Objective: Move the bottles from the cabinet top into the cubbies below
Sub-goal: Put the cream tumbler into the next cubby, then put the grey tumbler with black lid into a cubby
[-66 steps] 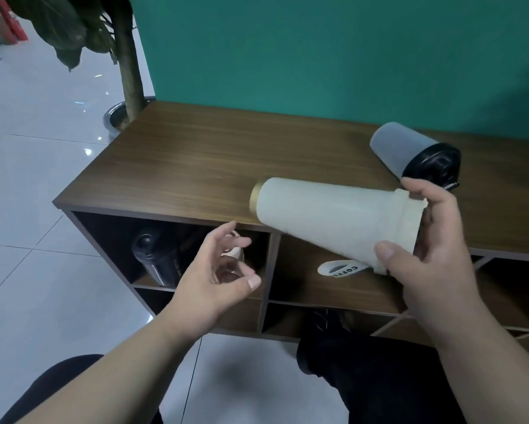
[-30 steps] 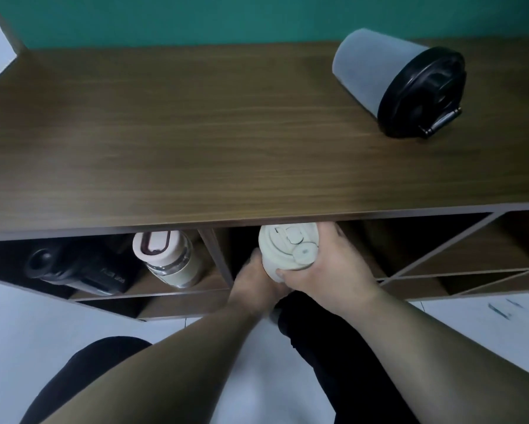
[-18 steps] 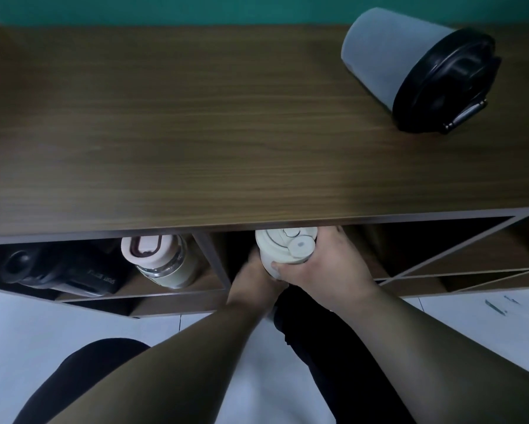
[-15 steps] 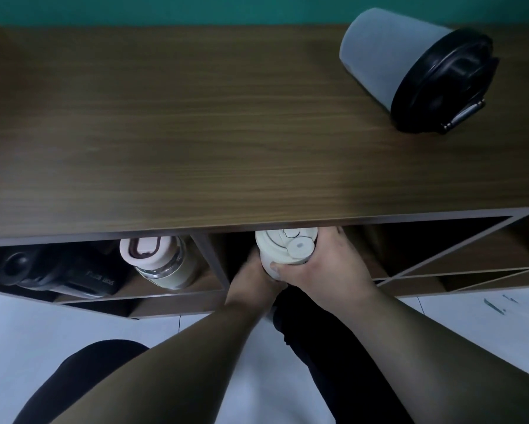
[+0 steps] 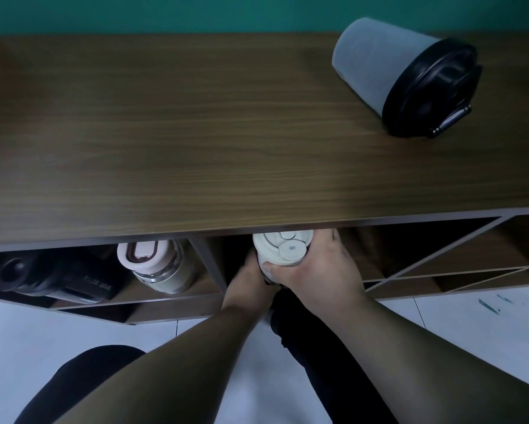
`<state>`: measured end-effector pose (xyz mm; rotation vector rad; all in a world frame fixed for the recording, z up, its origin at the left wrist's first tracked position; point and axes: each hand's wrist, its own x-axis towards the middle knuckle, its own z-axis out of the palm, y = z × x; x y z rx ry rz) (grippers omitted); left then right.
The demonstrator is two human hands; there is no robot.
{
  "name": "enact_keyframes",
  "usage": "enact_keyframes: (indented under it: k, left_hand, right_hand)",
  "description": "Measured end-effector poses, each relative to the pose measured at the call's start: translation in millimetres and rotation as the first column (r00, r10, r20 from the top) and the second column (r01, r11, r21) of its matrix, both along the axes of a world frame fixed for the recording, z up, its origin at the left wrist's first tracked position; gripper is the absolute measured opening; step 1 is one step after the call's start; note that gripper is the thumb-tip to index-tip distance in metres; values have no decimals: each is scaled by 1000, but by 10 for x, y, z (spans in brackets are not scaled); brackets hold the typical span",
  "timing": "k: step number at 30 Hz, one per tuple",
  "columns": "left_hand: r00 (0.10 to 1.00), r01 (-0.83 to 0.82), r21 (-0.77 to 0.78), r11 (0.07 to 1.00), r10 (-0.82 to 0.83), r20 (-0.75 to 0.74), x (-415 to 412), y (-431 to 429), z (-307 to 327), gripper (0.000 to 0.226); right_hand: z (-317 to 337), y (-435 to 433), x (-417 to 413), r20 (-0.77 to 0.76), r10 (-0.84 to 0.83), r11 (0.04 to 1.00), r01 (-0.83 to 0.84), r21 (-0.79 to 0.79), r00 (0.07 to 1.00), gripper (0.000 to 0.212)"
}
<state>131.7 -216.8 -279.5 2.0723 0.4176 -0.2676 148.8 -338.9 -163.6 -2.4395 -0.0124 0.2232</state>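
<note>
Head view: both hands at mouth of middle cubby [image 5: 358,255], just under front edge of cabinet top [image 5: 196,133]. Right hand [image 5: 318,270] wrapped round lid end of cream bottle [image 5: 283,249], fingers closed on it, thumb across near side. Left hand [image 5: 248,283] cupped against bottle's lower left side, fingers curled under; how firm that hold is, cannot tell. Bottle lying lid toward camera, body running into cubby, mostly hidden.

Step in hand, by judgement: seating bottle in cubby. Best done by pushing straight back along shelf, keeping it low, letting go only once body rests flat, since a round body may roll.

Edges: cabinet top's front lip just above knuckles; upright divider [image 5: 209,264] just left of left hand. Open room to right inside same cubby, up to slanted brace [image 5: 434,255].

Left cubby [image 5: 83,298] already filled: black bottle [image 5: 52,276] and pink-lidded glass bottle [image 5: 156,264] lying side by side. One grey cup with black lid [image 5: 376,62] left on its side on top, far right, well apart from hands.
</note>
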Motion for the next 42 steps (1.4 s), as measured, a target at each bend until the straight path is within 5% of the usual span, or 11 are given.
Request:
enact_keyframes:
  k: [11,15,21,27,33,35,37,42]
  left_hand:
    - [1000,8,-16,1000,-8,13,-11,12,-30,82]
    - [1000,-21,-12,1000,21,3,-101,38,-9,91]
    - [982,74,-173,982,-102,-157,-260,161,159,94]
    - [976,139,-335,932,-187,-115,-424,282,330,76]
    - [979,187,-254,949,-200,-28,-608,295,872,47]
    - [979,200,-239,950,-203,12,-652,293,992,37]
    - [979,205,-258,944,-198,54,-688,295,1074,29]
    - [979,205,-390,898,-181,99,-748,309,1139,48]
  right_hand:
    - [44,-34,-51,-18,31,999,-31,45,999,95]
    - [127,-172,-100,-23,25,996,-23,92,999,76]
    - [451,-475,-416,-118,59,997,-52,62,991,88]
    - [803,-634,-618,-2,-74,995,74,60,997,18]
    - [1370,-642,-498,184,-354,899,279,338,917,12]
    - [1508,-632,-331,243,-380,901,297,317,892,27]
    - [1588,-596,-113,333,-385,916,311,255,861,65]
    - [1685,-438,426,390,-380,924,330,191,839,118]
